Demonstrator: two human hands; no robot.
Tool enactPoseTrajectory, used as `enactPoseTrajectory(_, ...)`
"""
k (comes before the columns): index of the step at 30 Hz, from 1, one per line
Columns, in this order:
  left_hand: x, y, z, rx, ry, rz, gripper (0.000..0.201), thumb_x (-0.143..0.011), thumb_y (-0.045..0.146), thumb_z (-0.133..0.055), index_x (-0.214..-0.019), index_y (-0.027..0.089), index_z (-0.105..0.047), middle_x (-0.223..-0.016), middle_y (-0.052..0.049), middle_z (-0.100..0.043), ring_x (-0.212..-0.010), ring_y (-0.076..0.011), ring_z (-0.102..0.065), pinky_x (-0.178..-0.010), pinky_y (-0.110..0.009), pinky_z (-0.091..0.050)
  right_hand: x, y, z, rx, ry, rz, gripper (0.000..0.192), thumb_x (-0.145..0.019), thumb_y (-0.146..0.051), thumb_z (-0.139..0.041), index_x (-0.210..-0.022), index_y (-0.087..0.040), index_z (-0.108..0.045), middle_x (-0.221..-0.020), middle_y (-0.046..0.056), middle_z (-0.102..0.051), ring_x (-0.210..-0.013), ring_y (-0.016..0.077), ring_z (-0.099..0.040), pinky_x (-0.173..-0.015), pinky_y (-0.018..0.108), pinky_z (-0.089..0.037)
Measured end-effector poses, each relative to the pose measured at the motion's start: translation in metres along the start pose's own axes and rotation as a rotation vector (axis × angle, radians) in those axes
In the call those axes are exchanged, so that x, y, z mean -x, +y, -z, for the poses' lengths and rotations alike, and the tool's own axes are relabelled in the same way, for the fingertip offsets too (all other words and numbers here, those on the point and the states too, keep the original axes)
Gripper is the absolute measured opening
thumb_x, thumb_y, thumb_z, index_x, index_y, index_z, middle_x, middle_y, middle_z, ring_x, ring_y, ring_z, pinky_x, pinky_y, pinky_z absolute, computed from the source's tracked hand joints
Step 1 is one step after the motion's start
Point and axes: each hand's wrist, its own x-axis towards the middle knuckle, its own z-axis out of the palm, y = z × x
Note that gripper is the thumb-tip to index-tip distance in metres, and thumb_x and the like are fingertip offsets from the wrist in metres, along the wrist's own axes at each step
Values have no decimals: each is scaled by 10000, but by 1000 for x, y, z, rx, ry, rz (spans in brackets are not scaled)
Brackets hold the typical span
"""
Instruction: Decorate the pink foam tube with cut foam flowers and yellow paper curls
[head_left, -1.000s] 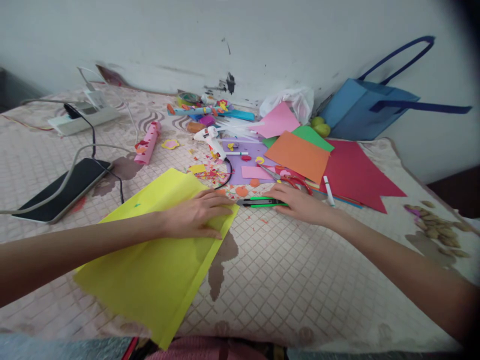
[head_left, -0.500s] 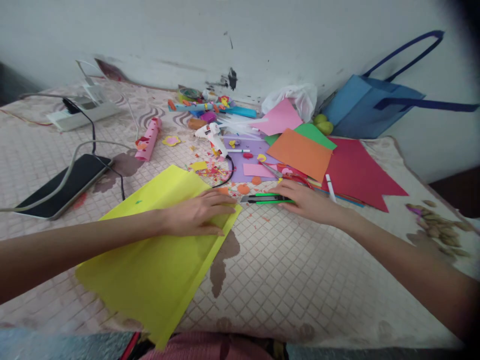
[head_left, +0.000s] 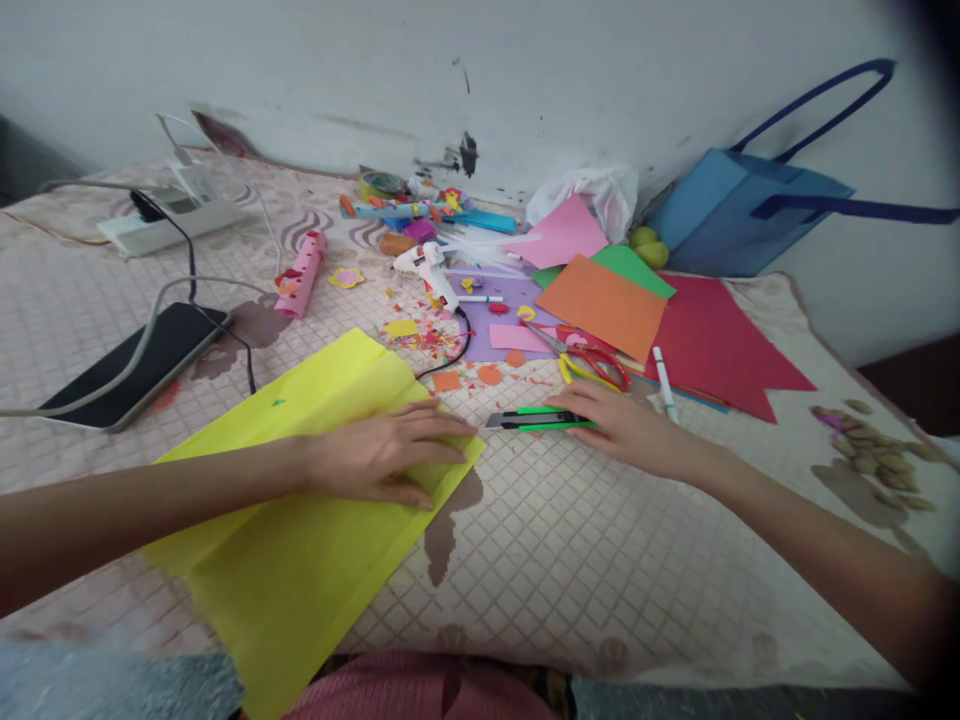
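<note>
A large yellow paper sheet (head_left: pixel 300 590) lies at an angle on the patterned cloth, its lower corner hanging over the near edge. A folded strip runs along its right side. My left hand (head_left: pixel 382 452) rests flat on the sheet near its right corner, fingers stretched out. In my right hand (head_left: pixel 611 425) is a green and black utility knife (head_left: pixel 529 419), its blade out and pointing left. The blade tip lies just right of the paper corner, with a small gap between them. My right palm hides the knife's rear end.
Scissors (head_left: pixel 592 362) lie just beyond my right hand, beside a white marker (head_left: pixel 664 382). Farther back are a white glue gun (head_left: pixel 431 268), orange paper (head_left: pixel 604 305) and red paper (head_left: pixel 720 335). A phone (head_left: pixel 139 365) with cables lies left; a blue bag (head_left: pixel 742 215) stands back right.
My right hand has moved slightly nearer to me with the knife, uncovering the scissors' handles. My left hand has slid a little downward on the paper, whose lower corner has shifted left.
</note>
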Motion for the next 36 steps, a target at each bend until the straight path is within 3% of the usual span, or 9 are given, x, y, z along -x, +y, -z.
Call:
enactPoseTrajectory(4, -1, -2, 1, 6, 43, 24, 430, -842, 356, -557, -1226, 169, -508, -1338, -141, -463, -1242, -248, -409, -1054, -430, -301, 6, -16, -1, -362, 30, -158, 291, -851, -319, -497, -1130, -250, -543, -1088, 71, -607, -994, 247, -577, -821, 415, -483)
enactPoseTrajectory(7, -2, -4, 0, 10, 60, 17, 403, -847, 353, -550, -1208, 174, -523, -1309, -138, -492, -1221, -250, -430, -1043, -439, -315, 4, -24, -5, -800, -116, -254, 292, -902, -399, -391, -1103, -237, -525, -1020, 68, -640, -842, 212, -630, -643, 349, -522)
enactPoseTrajectory(9, -1, -4, -1, 11, 63, 11, 393, -850, 348, -548, -1204, 178, -524, -1304, -135, -498, -1218, -247, -437, -1055, -450, -295, -1, -25, -6, -869, -142, -259, 288, -896, -406, -410, -1094, -234, -529, -1041, 68, -634, -853, 206, -625, -663, 347, -521)
enactPoseTrajectory(14, 1, -4, -4, 13, 63, 14, 410, -839, 341, -568, -1214, 185, -512, -1306, -132, -497, -1212, -250, -444, -1057, -459, -291, -15, -28, -4, -824, 209, -272, 351, -854, -380, -509, -1177, -246, -471, -1111, 79, -594, -998, 222, -576, -774, 374, -497)
enactPoseTrajectory(18, 0, -4, -4, 13, 96, 8, 379, -839, 335, -565, -1178, 169, -532, -1285, -149, -501, -1195, -262, -447, -1010, -446, -355, -15, -43, -11, -1090, -76, -269, 292, -906, -377, -413, -1139, -205, -443, -1147, 119, -579, -984, 224, -607, -677, 338, -517)
enactPoseTrajectory(23, -3, 1, -2, -12, 206, 126, 240, -848, 242, -536, -1071, 169, -584, -1133, -117, -572, -1073, -235, -511, -929, -398, -413, -9, -36, -13, -457, 192, -229, 260, -865, -322, -492, -1100, -209, -485, -1121, 105, -551, -1043, 251, -547, -846, 434, -461)
enactPoseTrajectory(26, -6, 6, 0, 0, 262, 246, 170, -850, 177, -492, -978, 160, -603, -1022, -88, -585, -958, -196, -545, -849, -342, -445, -5, -25, -9, -139, 162, -112, 221, -851, -243, -502, -1069, -220, -526, -1102, 91, -550, -1077, 261, -514, -906, 457, -423)
enactPoseTrajectory(31, -15, 12, 3, 87, 294, 344, 144, -861, 166, -454, -863, 150, -598, -890, -61, -584, -836, -155, -558, -737, -274, -455, -2, -22, -11, -74, 64, -2, 242, -867, -215, -479, -1104, -208, -523, -1082, 96, -537, -1041, 241, -515, -888, 427, -439)
enactPoseTrajectory(36, -18, 7, 5, 107, 252, 256, 117, -841, 193, -509, -798, 148, -608, -830, -55, -586, -808, -153, -544, -737, -274, -432, -3, -21, -14, -67, 14, 38, 246, -871, -214, -473, -1110, -205, -530, -1062, 96, -526, -1000, 229, -511, -858, 410, -450)
